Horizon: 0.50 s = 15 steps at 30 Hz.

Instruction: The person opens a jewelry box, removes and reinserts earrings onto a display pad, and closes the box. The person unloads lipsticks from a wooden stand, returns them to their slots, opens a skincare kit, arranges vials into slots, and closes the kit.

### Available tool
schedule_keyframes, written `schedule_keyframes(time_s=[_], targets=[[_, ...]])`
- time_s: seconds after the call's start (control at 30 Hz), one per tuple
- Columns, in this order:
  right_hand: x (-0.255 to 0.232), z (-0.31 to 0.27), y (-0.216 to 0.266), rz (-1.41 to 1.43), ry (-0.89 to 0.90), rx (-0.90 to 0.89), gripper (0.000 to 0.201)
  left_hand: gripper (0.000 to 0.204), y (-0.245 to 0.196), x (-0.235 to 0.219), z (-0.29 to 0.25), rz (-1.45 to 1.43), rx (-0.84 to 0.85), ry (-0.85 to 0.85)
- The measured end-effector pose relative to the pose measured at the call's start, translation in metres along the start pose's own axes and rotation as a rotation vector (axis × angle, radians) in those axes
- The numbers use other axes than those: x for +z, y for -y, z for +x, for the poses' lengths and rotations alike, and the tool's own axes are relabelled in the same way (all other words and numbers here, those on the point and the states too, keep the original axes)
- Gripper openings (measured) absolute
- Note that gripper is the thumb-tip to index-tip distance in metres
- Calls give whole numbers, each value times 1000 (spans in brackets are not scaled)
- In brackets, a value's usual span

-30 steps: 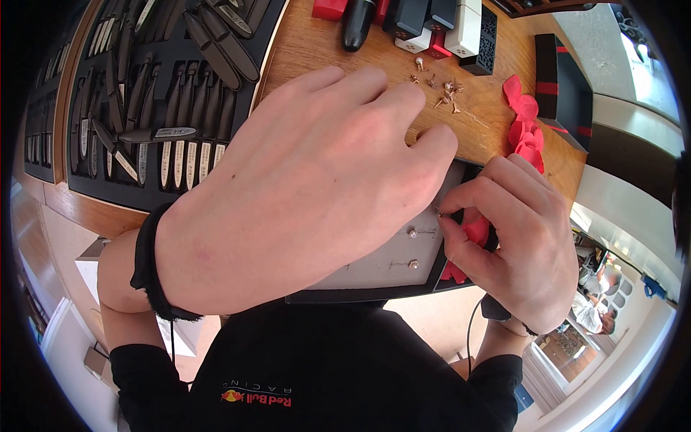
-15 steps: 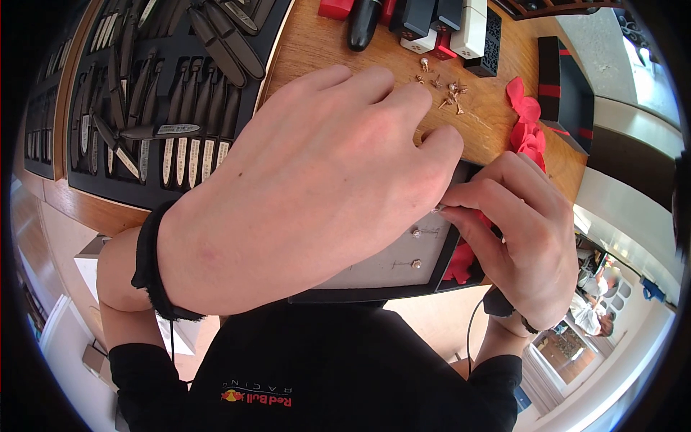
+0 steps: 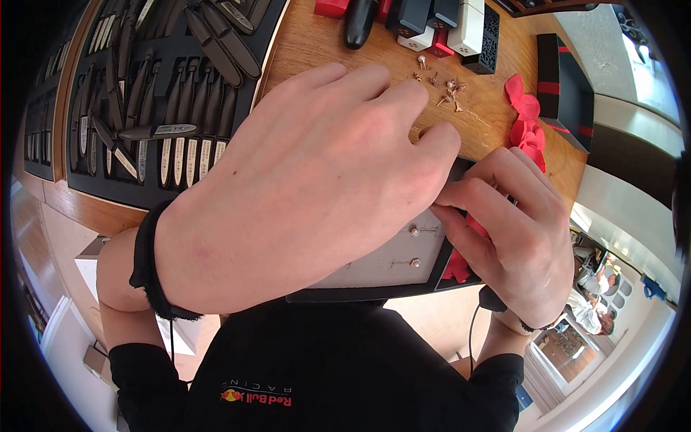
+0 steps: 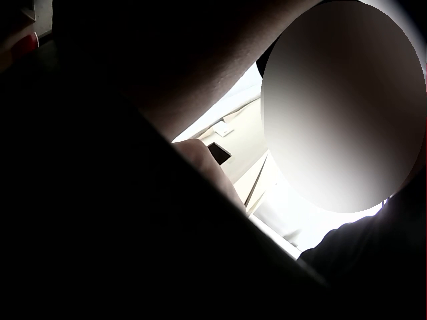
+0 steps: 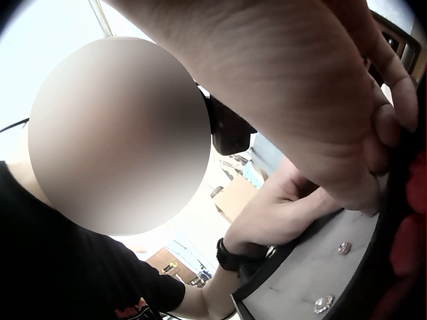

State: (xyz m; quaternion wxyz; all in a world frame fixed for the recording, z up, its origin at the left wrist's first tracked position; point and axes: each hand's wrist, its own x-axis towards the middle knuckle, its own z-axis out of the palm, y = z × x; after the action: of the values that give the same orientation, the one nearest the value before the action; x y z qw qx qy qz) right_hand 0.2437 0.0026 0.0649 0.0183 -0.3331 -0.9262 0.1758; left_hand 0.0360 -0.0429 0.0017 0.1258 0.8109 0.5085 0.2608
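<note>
My left hand [image 3: 309, 187] lies across the grey pad [image 3: 378, 266] of a dark-framed tray in the head view. Its fingertips are hidden beneath it. At the pad's right side, my right hand [image 3: 515, 241] pinches a small earring between thumb and forefinger, right against my left hand's edge; the earring is covered now. Two sparkling stud earrings [image 3: 415, 263] sit in slits on the pad. From the right wrist view, my left thumb [image 5: 320, 202] reaches toward the pad's far side. The left wrist view is mostly dark.
Several loose gold-toned earrings [image 3: 451, 90] lie on the wooden table [image 3: 309, 43] beyond my hands. Red petals [image 3: 524, 108] run beside an open black box [image 3: 565, 93]. Dark trays of slim, labelled handles [image 3: 183, 162] fill the left. Small boxes [image 3: 471, 29] and a black cylinder [image 3: 358, 25] stand at the back.
My right thumb and forefinger have shifted slightly left, up against my left hand. The small shiny earring between them has gone out of sight. My left hand has barely moved.
</note>
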Motion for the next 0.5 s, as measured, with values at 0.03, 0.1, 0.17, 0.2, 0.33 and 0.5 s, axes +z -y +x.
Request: schedule_keyframes(time_s=[0.03,0.1,0.17,0.2,0.33,0.5], targets=[[0,1,1,-6,-16,3,23,21,0,0,0,-3,0,-3],[2,1,1,-23,-23,1,24,20,0,0,0,-6,0,-6],[2,2,2,-39,-32,-2,25,20,0,0,0,-3,4,-6],[2,1,3,-62,-25,-1,25,20,0,0,0,-4,4,-6],[0,1,-3,-25,-72,-32,23,21,-1,1,0,3,2,-17],[-1,-1,-5,14,-91,-62,22,22,1,1,-1,3,10,-7]])
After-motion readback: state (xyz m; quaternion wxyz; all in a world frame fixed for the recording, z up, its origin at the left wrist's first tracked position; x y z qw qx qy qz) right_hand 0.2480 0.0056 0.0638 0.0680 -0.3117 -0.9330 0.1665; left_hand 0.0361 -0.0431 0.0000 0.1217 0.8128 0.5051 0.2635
